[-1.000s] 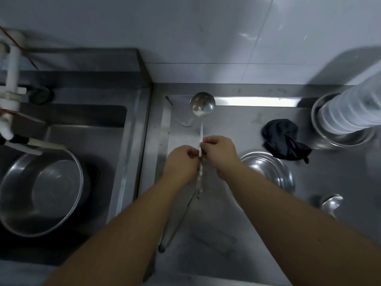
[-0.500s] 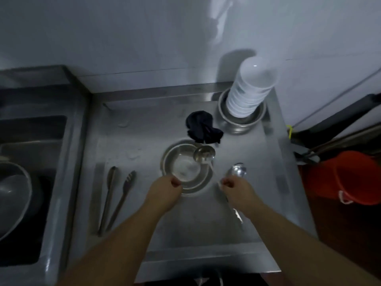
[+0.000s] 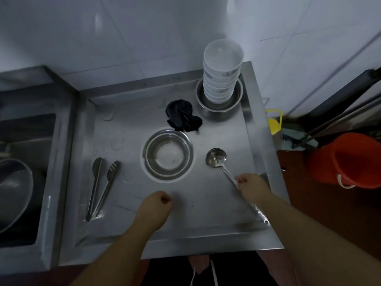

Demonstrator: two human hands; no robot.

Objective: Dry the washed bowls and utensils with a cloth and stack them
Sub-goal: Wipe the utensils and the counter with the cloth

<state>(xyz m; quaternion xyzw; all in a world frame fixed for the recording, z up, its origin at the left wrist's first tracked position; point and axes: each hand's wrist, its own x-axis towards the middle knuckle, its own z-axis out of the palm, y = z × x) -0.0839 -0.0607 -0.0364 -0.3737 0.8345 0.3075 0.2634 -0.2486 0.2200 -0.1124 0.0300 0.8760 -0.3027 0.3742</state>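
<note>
Ladle [image 3: 215,158] now beside bowl [image 3: 168,154], seemingly down.

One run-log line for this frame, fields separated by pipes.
right hand grips ladle handle, bowl end resting on counter | left hand curled, holding nothing | black cloth untouched | steel bowl beside ladle

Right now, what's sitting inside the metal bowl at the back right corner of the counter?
A tall stack of white bowls stands inside the metal bowl. The stack covers the bowl's bottom, so anything beneath it cannot be seen.
</note>
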